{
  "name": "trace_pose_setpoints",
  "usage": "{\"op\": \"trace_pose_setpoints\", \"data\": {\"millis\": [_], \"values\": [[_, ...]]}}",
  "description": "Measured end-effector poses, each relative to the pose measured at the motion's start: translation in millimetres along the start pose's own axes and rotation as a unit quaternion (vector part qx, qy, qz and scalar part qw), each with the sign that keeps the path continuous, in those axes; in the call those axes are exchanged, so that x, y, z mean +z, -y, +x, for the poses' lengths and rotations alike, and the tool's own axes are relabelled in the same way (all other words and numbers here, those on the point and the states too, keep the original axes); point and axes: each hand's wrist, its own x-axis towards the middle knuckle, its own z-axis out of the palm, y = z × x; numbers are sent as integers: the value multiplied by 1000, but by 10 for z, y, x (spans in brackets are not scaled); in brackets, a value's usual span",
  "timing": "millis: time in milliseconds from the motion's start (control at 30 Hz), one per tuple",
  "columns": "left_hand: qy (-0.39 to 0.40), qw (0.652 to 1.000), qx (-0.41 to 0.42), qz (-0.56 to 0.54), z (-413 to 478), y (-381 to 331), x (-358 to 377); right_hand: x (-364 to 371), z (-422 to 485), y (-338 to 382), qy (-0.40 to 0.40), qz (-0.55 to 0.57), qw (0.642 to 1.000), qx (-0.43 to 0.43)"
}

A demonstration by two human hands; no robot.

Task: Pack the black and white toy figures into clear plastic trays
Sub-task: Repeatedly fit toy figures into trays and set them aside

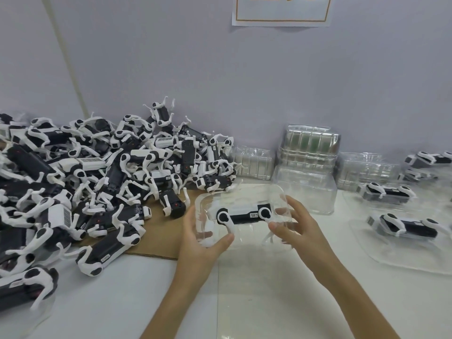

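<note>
One toy figure (244,215) lies lengthwise in the clear tray (247,195), which we hold over the middle of the worktop (244,302). Our left hand (203,238) grips the tray's left end, with the thumb in front and the fingers showing through the plastic. Our right hand (293,231) pinches the right end, so our hands are apart, one at each end.

We judge this to be the seating step. The figure looks in place, though we cannot tell whether its legs sit fully in the moulding. The next move probably calls for pressing it home, then setting the tray with the packed trays (403,227) toward the right edge. After that, another figure can come from the pile (97,172) along the left edge, and a fresh tray from the stack (309,145) at the back edge.

A small label (254,214) on the figure's side is too small to read. The paper sign (281,17) on the wall has an orange frame, but its writing is cut off.
</note>
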Motion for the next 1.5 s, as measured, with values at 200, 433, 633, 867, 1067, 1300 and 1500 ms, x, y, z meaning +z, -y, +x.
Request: {"op": "trace_pose_setpoints", "data": {"millis": [200, 433, 633, 867, 1067, 1300, 1500], "values": [[1, 1000, 4, -1, -11, -6, 0, -9, 23, -32, -27, 14, 998, 50], [30, 995, -76, -52, -15, -43, -31, -56, 37, -61, -18, -3, 983, 184], [56, 994, -93, -2, -21, -18, -31, -36, 23, -58, -77, -92, 987, 104], [105, 992, -49, 53, -49, 19, 34, 244, -193, 65, -79, -273, 924, -257], [148, 985, -82, 22, -38, 64, 72, 348, -229, -24, 51, -415, 886, -199], [142, 984, -89, 64, -48, 42, 90, 30, -81, -59, -49, -413, 903, -110], [152, 981, -84, 83, -60, 55, 77, -153, 3, -149, -107, -420, 900, -51]]}}
